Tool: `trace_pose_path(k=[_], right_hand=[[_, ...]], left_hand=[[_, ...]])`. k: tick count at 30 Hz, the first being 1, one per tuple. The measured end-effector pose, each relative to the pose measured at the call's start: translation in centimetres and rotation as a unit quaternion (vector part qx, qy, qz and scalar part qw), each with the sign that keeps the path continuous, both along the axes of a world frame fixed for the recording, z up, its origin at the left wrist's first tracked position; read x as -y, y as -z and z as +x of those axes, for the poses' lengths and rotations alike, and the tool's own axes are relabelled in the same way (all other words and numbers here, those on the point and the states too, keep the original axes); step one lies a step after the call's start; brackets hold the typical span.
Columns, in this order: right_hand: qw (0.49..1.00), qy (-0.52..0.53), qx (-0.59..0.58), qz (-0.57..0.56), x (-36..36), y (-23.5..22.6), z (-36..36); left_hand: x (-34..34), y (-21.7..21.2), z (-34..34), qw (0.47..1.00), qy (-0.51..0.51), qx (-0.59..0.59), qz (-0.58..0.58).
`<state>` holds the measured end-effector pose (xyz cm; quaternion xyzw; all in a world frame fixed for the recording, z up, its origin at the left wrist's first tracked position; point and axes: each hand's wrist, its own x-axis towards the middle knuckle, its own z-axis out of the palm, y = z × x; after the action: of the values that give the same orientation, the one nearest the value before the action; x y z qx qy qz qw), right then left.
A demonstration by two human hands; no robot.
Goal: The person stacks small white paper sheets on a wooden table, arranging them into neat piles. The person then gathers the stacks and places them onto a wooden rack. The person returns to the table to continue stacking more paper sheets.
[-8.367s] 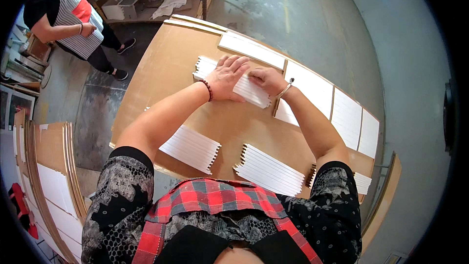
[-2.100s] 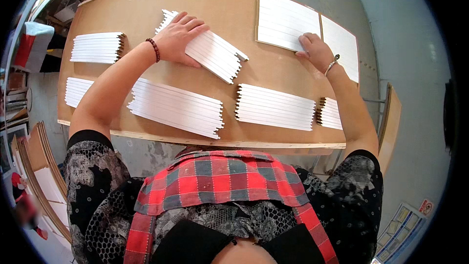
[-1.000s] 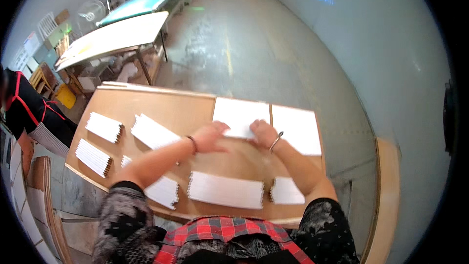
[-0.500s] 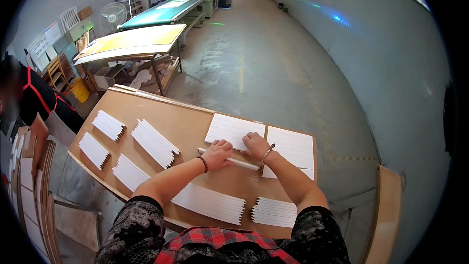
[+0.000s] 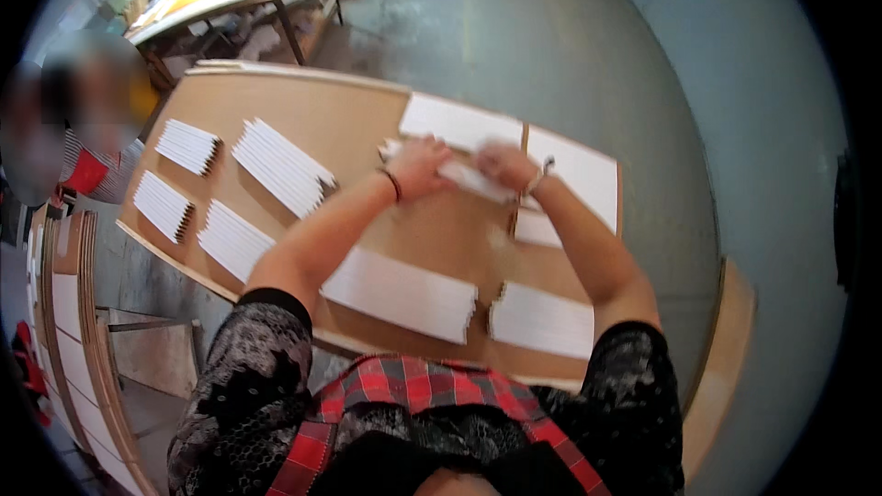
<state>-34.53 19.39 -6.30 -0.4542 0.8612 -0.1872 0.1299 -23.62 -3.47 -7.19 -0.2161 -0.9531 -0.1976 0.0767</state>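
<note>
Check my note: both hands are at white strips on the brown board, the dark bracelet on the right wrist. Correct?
Not quite: the head view shows the dark bracelet on the left wrist. The left hand and right hand are at white strips on the brown board, as noted.

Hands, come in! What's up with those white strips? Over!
Left hand holds white strips. Right hand by their right end, blurred, grip unclear. Nothing seen blocking them.

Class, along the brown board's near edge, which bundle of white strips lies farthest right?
The white-strip bundle showing beside the person's right sleeve; the others in that row all lie farther left.
</note>
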Motion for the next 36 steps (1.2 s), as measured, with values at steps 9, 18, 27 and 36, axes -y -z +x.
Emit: trace_pose_path(k=[9, 18, 27, 36], right_hand=[[0.996, -0.065, 0.046, -0.033, 1.4, -2.4, 0.0], [0.994, -0.051, 0.074, 0.069, 3.2, -4.4, -1.2], [0.989, -0.065, 0.061, 0.118, 4.2, -3.6, -3.3], [1.000, -0.003, -0.018, 0.019, 4.6, -2.6, -4.2]], left_hand=[[0.0, -1.6, 0.1, 0.998, -0.016, -0.045, 0.043], [1.1, -2.5, -1.3, 0.996, -0.004, -0.085, -0.001], [0.9, -2.6, -1.2, 0.998, -0.038, -0.048, 0.015], [0.6, -2.3, -1.8, 0.993, -0.052, -0.102, 0.000]])
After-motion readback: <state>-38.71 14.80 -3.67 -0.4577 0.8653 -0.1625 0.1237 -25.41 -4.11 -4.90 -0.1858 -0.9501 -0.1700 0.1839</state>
